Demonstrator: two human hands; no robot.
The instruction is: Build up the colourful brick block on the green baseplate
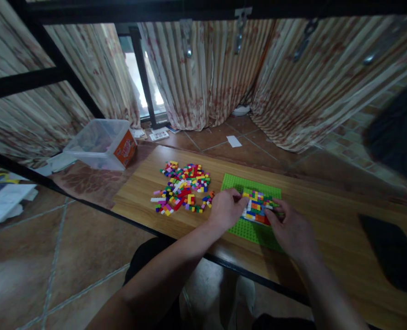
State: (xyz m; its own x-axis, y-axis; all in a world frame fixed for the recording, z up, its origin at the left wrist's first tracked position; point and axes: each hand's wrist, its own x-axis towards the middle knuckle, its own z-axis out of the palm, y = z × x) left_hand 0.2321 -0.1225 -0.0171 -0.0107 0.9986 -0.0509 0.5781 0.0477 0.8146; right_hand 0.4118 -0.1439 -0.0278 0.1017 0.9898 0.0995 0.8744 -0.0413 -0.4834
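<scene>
A low block of many-coloured toy bricks (256,207) sits on or just above a green studded baseplate (250,233). My left hand (226,208) is closed at the block's left side, its thumb against the bricks. On the opposite side my right hand (294,231) grips the block's right end, with thumb in front and fingers behind. Whether the block is pressed onto the studs or lifted off them is unclear. Left of my left hand, a pile of loose toy bricks (184,185) in mixed colours spreads over the wooden table (140,190).
A clear plastic tub (100,143) with an orange label stands beyond the table's left end. At the table's right lies a dark flat object (391,250). Striped curtains (203,78) hang behind, and a white paper (233,141) lies on the tiled floor.
</scene>
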